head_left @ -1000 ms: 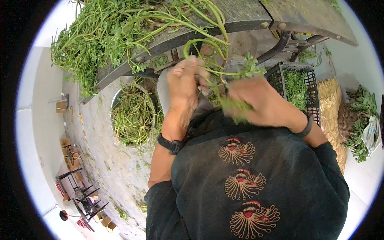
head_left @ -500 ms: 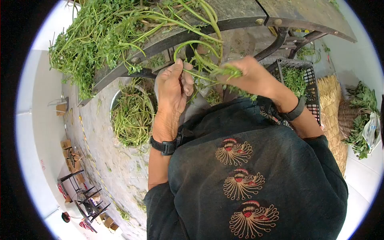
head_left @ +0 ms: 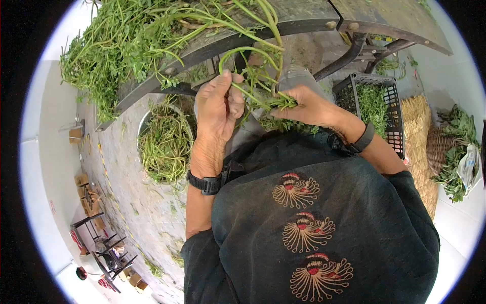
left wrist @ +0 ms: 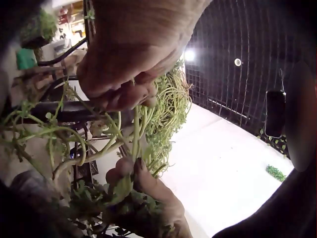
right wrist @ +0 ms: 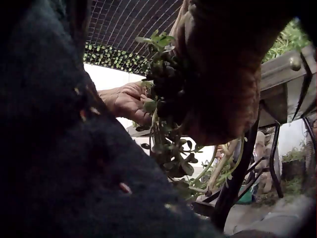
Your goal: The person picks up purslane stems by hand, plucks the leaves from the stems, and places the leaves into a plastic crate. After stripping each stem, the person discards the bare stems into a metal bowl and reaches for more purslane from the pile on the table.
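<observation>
My left hand [head_left: 217, 107] pinches a long green stem [head_left: 248, 95] between thumb and fingers, below the table edge. To its right, my right hand [head_left: 313, 107] grips the leafy sprigs [head_left: 284, 103] of that tangle, thumb on top. In the left wrist view the stem [left wrist: 135, 134] runs between the two hands. Small rounded leaves [right wrist: 166, 84], like purslane, hang beside the right hand in the right wrist view. A thick curved branch [head_left: 276, 35] links up to the heap of greens [head_left: 134, 55] on the table.
The dark table edge [head_left: 304, 26] curves in front of me. A round tub of stems [head_left: 164, 147] stands on the floor at left. At right are a black crate [head_left: 396, 114] with greens, a straw bundle [head_left: 417, 147] and a wicker basket [head_left: 440, 149].
The right hand came up and left with its sprigs, then lowered a little, and now holds them still. The left hand has shifted slightly left, still pinching the stem.
</observation>
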A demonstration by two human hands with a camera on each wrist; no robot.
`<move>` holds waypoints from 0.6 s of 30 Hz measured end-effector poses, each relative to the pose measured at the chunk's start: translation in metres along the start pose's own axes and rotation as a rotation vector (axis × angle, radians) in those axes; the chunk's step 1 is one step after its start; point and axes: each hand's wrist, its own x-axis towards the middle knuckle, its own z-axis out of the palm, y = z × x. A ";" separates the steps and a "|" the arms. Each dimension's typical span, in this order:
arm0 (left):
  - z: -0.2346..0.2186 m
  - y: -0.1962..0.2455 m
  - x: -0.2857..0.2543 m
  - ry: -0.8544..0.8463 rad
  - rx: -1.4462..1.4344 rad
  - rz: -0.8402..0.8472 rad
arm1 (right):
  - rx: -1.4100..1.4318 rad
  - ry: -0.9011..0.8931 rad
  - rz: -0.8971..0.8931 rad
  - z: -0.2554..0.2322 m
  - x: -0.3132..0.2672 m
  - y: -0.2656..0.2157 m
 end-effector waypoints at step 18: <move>0.001 -0.006 -0.008 0.031 0.267 -0.021 | 0.123 -0.092 -0.108 0.002 0.017 -0.003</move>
